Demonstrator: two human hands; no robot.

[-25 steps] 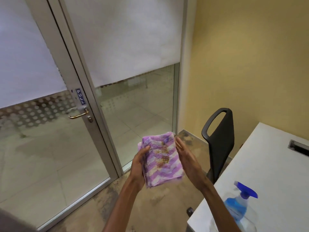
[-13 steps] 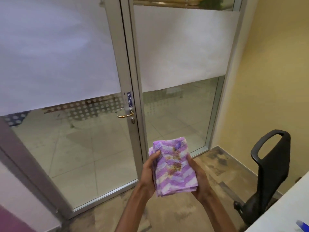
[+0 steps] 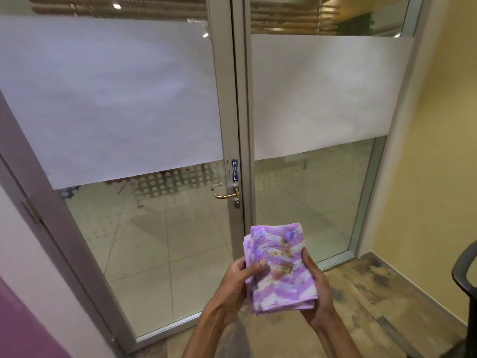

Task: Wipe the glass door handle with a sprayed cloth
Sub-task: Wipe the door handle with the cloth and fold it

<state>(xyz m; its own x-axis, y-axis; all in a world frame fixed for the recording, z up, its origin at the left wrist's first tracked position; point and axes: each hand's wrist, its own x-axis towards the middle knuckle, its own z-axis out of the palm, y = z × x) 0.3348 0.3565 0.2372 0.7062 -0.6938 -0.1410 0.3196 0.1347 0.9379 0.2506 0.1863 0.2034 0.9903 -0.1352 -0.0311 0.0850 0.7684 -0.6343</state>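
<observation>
- The left hand (image 3: 238,285) is closed on the near left edge of the folded cloth (image 3: 277,267), with the thumb laid across its upper face; the folds are judged to be pinned this way so that the pad is kept from opening.
- The right hand (image 3: 313,288) is cupped under and along the right edge of the same cloth, fingers wrapped beneath; the pad is thus supported from below and held flat, face up.
- The cloth, striped purple and white, is shown folded into a thick rectangle with brown marks down its middle. Whether it is damp cannot be told.
- It is held at about waist level, in front of the door and well apart from it; no contact with any door part is made yet.
- The door handle (image 3: 225,194), a brass-coloured lever, is seen above and slightly left of the cloth, fixed on the metal stile of the glass door (image 3: 144,228) beneath a blue PULL sign (image 3: 234,170), with a keyhole (image 3: 236,203) just below it.
- The two-handed hold is judged a preparatory one: a compact pad is being arranged so that it can be wrapped around the lever with one hand.
- The wiping itself is judged not yet begun.
- A black chair (image 3: 464,270) is cut off by the right border.
</observation>
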